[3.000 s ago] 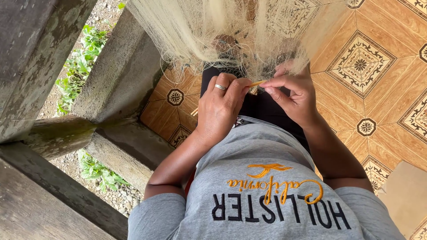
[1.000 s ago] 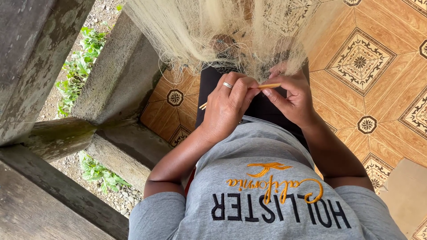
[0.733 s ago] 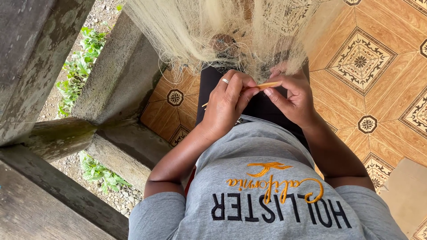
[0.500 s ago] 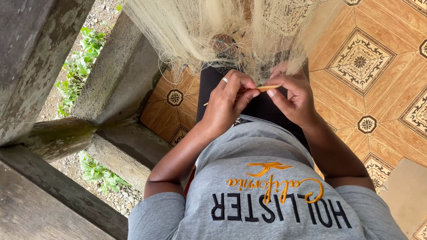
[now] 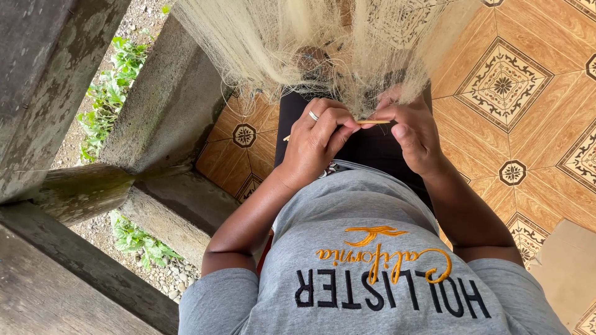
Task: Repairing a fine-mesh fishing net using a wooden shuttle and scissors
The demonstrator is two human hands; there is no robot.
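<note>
- While I look down from the head camera, a pale cream fishing net of fine mesh (image 5: 292, 43) hangs across the top of my view and falls to my lap.
- My left hand (image 5: 320, 146) is closed, thumb and fingers pinching one thin yellow wooden netting needle (image 5: 372, 122); a silver ring (image 5: 313, 115) sits on one finger.
- My right hand (image 5: 413, 139) is curled, its fingertips nipping the needle's other end and touching the net's lower edge.
- That needle lies level between both hands, just under the net and above my black trousers (image 5: 372, 149).
- Orange and dark lettering runs across the chest of my grey shirt (image 5: 372, 217).
- One flat brown cardboard sheet (image 5: 568, 267) lies at the lower right corner on the floor.
- Orange-brown floor tiles with dark patterned medallions (image 5: 503, 80) spread to the right.
- Weathered grey concrete railing posts (image 5: 167, 111) stand left, with gravel and green weeds (image 5: 112, 99) beyond.
</note>
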